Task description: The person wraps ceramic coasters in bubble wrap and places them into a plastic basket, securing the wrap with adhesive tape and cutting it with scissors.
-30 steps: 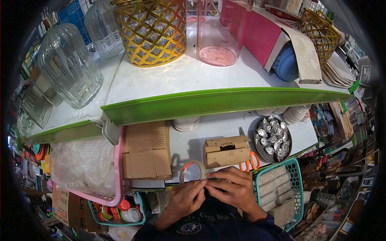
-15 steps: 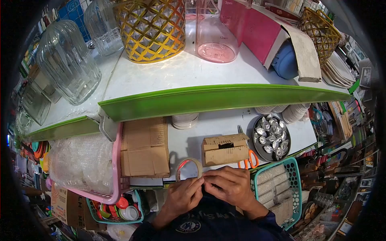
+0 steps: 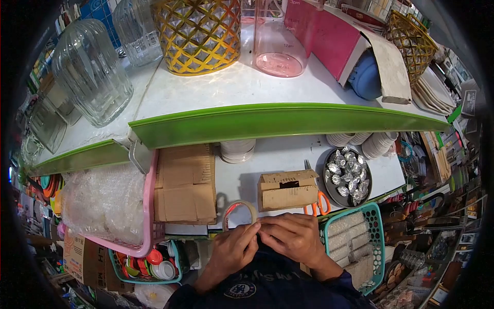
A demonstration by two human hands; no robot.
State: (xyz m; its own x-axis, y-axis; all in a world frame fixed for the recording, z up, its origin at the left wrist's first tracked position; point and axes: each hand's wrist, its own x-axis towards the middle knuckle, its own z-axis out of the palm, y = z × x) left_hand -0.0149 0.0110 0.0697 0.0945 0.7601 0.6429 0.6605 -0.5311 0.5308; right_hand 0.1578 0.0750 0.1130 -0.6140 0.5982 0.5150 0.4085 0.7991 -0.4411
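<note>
A roll of tape [image 3: 252, 212], cream outside with a reddish inner ring, stands on edge at the fingers of my left hand [image 3: 232, 253]. That hand is closed on the roll's lower right side. My right hand [image 3: 292, 238] is pinched, its fingertips meeting the left ones beside the roll; whether it grips the tape's end is hidden. Just beyond my hands sits a small brown cardboard box [image 3: 289, 198] with a dark gap in its top. Orange-handled scissors [image 3: 323, 203] lie to its right, partly behind the box.
Above, a green-edged shelf [image 3: 288, 117] holds glass jars and a gold basket [image 3: 198, 38]. A dark tray of foil-like silver pieces [image 3: 329, 191] is at right. Large cardboard [image 3: 185, 198] and a pink basket [image 3: 148, 216] stand left; a teal basket [image 3: 380, 232] is at lower right.
The view has shifted slightly, so the shelf items appear a little higher and further right. My hands keep nearly the same hold beside the tape roll.
</note>
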